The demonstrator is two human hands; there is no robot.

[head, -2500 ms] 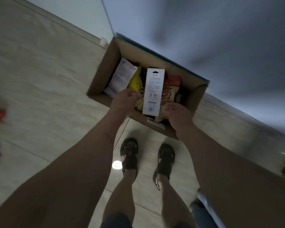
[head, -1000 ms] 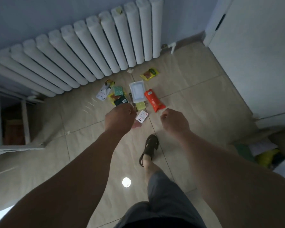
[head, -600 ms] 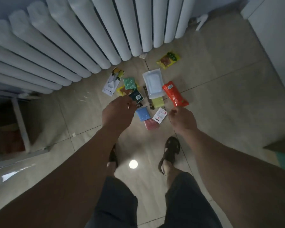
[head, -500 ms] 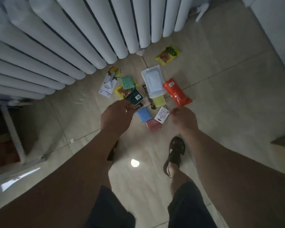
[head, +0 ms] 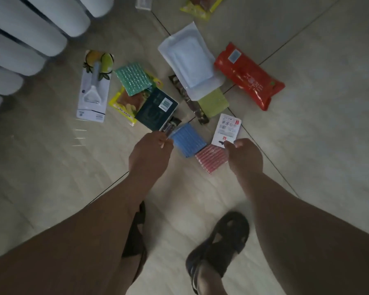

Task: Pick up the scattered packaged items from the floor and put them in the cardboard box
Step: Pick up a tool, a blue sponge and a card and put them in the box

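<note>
Several packaged items lie on the tiled floor. My left hand pinches the near-left edge of a blue ribbed packet. My right hand pinches the near edge of a small white card pack, which overlaps a pink ribbed packet. Beyond them lie a dark green box, a green ribbed packet, a yellow snack bag, a white flat pack, a lime pack and a red pouch. The cardboard box is out of view.
A white radiator fills the upper left. A carded peeler lies below it, and another yellow snack bag sits at the top edge. A brown strip pack lies among the items. My sandalled right foot stands just behind the hands.
I turned from the box to the pile by the radiator and bent down. Both hands dropped to the floor and now pinch the blue packet and the white card.
</note>
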